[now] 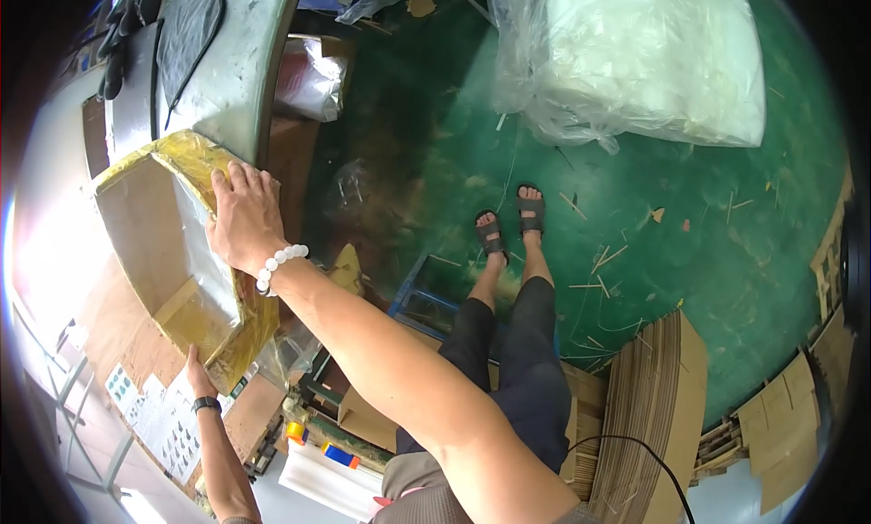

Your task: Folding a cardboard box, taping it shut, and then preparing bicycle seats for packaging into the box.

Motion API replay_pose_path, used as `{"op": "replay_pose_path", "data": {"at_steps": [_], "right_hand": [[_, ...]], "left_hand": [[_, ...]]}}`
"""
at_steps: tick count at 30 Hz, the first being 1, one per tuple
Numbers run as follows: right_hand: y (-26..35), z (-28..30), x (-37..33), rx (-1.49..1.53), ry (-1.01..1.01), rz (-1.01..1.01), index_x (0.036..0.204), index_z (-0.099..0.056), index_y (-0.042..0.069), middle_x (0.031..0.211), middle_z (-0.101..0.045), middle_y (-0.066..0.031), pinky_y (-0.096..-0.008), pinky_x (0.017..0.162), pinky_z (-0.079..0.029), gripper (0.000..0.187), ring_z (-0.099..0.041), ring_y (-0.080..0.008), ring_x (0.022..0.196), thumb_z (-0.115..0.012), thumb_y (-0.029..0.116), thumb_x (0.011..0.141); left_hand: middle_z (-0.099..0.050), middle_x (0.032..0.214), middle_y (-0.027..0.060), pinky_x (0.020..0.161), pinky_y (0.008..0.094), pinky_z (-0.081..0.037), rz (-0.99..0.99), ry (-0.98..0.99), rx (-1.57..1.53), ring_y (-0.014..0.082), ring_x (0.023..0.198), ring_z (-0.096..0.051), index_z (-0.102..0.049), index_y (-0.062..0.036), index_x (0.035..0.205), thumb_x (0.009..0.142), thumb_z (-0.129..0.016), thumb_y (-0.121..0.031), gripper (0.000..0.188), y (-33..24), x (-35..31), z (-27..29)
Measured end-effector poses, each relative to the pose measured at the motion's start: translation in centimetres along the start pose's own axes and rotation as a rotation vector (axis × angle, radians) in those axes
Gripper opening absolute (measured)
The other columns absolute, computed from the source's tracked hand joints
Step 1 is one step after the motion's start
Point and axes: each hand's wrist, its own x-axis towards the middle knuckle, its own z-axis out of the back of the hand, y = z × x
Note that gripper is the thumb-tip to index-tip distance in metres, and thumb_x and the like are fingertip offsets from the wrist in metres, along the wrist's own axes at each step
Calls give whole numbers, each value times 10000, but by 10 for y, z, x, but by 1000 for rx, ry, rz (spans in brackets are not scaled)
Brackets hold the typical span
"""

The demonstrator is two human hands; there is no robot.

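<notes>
A cardboard box (259, 320), its outer sides covered in shiny yellow tape, is tilted with its open side facing left. Its bare inside shows, with a strip of clear film along one wall. My right hand (245, 217), below which a white bead bracelet circles the wrist, grips the upper right wall, fingers over the taped outside and thumb near the rim. At the box's lower corner my left hand (199, 376), with a dark wristband, holds the edge; its fingers are partly hidden by the box. The box's upper end meets the metal-topped table (238, 79).
Under the table edge stands a carton with silvery film (313, 79). A large plastic-wrapped white bundle (653, 61) lies on the green floor among scattered strips. Stacked flat cardboard (649, 415) is at lower right. Tape rolls (340, 455) and printed sheets (163, 429) lie near my left arm.
</notes>
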Motion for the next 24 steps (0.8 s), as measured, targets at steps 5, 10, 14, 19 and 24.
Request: {"op": "replay_pose_path", "data": {"at_steps": [5,10,14,19,24], "right_hand": [[-41,55,-54,-25,-108,74,1256,-574,-61,1319,-554,-264,-500,1116,-336,475,-490,-386,1278,-499,-8,790],[-64,228,-152,43,51,-165,1403,-511,0,1473,-477,-193,-390,1187,-283,670,-415,-296,1405,-487,-64,736],[-81,359,-226,-172,-233,-569,1381,-509,-67,1341,-602,-153,-315,1077,-399,601,-548,-203,1246,-464,-57,782],[-128,428,-257,-274,-438,-695,1342,-535,-91,1284,-621,-146,-284,1012,-424,551,-586,-199,1145,-458,-28,800],[-188,429,-231,-179,-455,-700,1368,-522,-72,1319,-601,-129,-277,1024,-405,576,-569,-192,1173,-432,-66,799]], "left_hand": [[-651,1131,112,870,357,-522,-153,-100,124,221,972,-638,-556,32,1256,986,-584,-291,421,53,-87,-39],[-640,1103,86,834,324,-490,-258,-45,316,163,943,-587,-556,21,1252,1007,-559,-200,330,108,-237,-101],[-649,1024,25,701,295,-489,-91,240,264,105,788,-566,-569,-3,1245,1002,-558,-134,276,111,-319,-202],[-702,875,103,706,324,-505,52,436,282,145,771,-639,-629,-4,1151,953,-589,-203,284,197,-280,-311],[-714,950,184,784,373,-513,85,438,459,272,888,-688,-632,-4,1147,942,-582,-260,332,249,-232,-366]]}}
